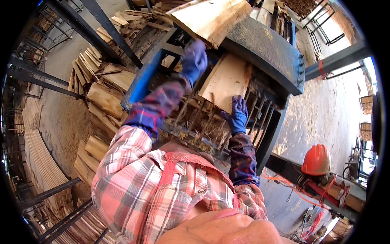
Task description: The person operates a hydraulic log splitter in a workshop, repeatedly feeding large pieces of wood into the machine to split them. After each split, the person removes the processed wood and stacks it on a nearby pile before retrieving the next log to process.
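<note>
My right hand [238, 113], in a blue glove, lies with outstretched fingers against the near end of a pale wooden board [226, 81]. The board's far end passes under the cover of a blue machine [268, 49], above its metal bars. My left hand [194, 61], in a purple-blue glove, is raised over the machine's left side and is blurred. Its fingers do not show clearly, and I cannot make out anything in them. Just beyond it, a wide wooden slab [211, 18] rests on top of the machine.
Cut wood pieces [87, 65] and larger timber slabs [106, 99] are piled at the left. Dark metal posts [91, 34] stand beside them. Bark and chips [203, 126] litter the machine's bars [260, 110]. A red hard hat [316, 160] sits on a beam at the right.
</note>
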Available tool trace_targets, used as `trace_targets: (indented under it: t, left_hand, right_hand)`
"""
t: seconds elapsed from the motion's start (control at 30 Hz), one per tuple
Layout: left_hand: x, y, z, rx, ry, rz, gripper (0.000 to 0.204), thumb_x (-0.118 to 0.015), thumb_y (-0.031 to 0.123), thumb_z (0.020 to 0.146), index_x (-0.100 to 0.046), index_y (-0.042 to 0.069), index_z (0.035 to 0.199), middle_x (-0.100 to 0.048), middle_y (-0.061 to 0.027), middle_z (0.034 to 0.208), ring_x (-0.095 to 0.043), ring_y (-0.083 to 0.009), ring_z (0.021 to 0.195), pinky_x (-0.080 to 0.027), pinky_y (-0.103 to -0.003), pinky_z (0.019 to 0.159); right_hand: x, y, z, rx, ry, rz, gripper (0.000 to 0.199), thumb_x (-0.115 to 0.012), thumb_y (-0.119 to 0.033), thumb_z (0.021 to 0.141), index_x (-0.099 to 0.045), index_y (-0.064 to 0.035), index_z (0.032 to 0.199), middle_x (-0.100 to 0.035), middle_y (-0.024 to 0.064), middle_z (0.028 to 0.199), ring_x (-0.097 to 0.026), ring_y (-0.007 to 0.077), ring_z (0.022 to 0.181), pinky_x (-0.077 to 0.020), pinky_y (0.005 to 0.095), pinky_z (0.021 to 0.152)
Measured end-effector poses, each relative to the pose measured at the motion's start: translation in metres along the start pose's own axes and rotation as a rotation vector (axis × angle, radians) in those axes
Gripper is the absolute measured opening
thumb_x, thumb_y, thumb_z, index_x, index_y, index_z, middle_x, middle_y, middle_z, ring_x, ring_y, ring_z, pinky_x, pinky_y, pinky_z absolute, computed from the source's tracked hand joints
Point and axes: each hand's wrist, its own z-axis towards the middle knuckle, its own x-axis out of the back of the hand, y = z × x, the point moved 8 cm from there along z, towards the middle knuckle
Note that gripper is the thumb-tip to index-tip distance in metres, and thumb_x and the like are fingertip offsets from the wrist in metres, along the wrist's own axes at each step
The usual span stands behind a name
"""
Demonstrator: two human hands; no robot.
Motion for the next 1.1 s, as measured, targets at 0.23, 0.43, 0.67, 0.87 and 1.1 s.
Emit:
trace_targets:
  t: [0.23, 0.43, 0.67, 0.87, 1.1]
  left_hand:
    - [0.030, -0.138, 0.171, 0.013, -0.011, 0.495, 0.029, -0.058, 0.032, 0.079, -0.064, 0.009, 0.097, -0.067, -0.0121, 0.090, -0.061, -0.0337, 0.089, -0.046, -0.046, 0.080]
    - [0.007, -0.035, 0.114, 0.014, -0.130, 0.005, 0.024, -0.054, 0.026, 0.086, -0.067, 0.007, 0.090, -0.067, -0.0215, 0.085, -0.066, -0.0382, 0.081, -0.052, -0.046, 0.071]
    - [0.015, -0.016, -0.040, 0.681, -0.675, -0.542, 0.042, -0.063, 0.031, 0.092, -0.058, -0.002, 0.118, -0.061, -0.0048, 0.109, -0.055, -0.0144, 0.100, -0.043, -0.027, 0.090]
    - [0.039, 0.082, -0.227, 0.802, -0.446, -0.928, 0.040, -0.061, 0.021, 0.095, -0.055, 0.002, 0.129, -0.060, -0.0022, 0.114, -0.052, -0.0125, 0.106, -0.040, -0.026, 0.095]
    - [0.072, 0.084, -0.302, 0.983, -0.445, -0.778, 0.047, -0.063, 0.022, 0.094, -0.052, -0.003, 0.132, -0.057, -0.0084, 0.129, -0.053, -0.0141, 0.113, -0.042, -0.027, 0.097]
  right_hand:
    - [0.013, -0.031, 0.180, -0.198, -0.095, 0.661, 0.072, -0.064, -0.054, 0.084, -0.052, -0.0020, 0.132, -0.048, 0.0178, 0.139, -0.046, 0.0285, 0.127, -0.0389, 0.0408, 0.104]
    - [-0.010, 0.026, 0.258, -0.607, 0.112, 1.638, 0.046, -0.070, -0.037, 0.086, -0.065, 0.0014, 0.112, -0.068, 0.0084, 0.100, -0.065, 0.0215, 0.087, -0.0538, 0.0370, 0.078]
    - [0.028, 0.013, 0.042, -0.593, 0.280, 1.502, 0.026, -0.072, -0.033, 0.087, -0.066, -0.0079, 0.090, -0.059, -0.0027, 0.077, -0.054, 0.0091, 0.067, -0.0429, 0.0267, 0.060]
    - [0.016, 0.021, -0.202, -0.756, 0.415, 1.588, 0.026, -0.074, -0.020, 0.086, -0.063, -0.0052, 0.104, -0.065, 0.0007, 0.102, -0.059, 0.0103, 0.091, -0.0452, 0.0249, 0.085]
    - [0.062, -0.025, -0.247, -0.540, 0.342, 1.375, 0.064, -0.078, -0.025, 0.081, -0.047, 0.0007, 0.131, -0.054, 0.0149, 0.128, -0.055, 0.0260, 0.115, -0.0441, 0.0361, 0.100]
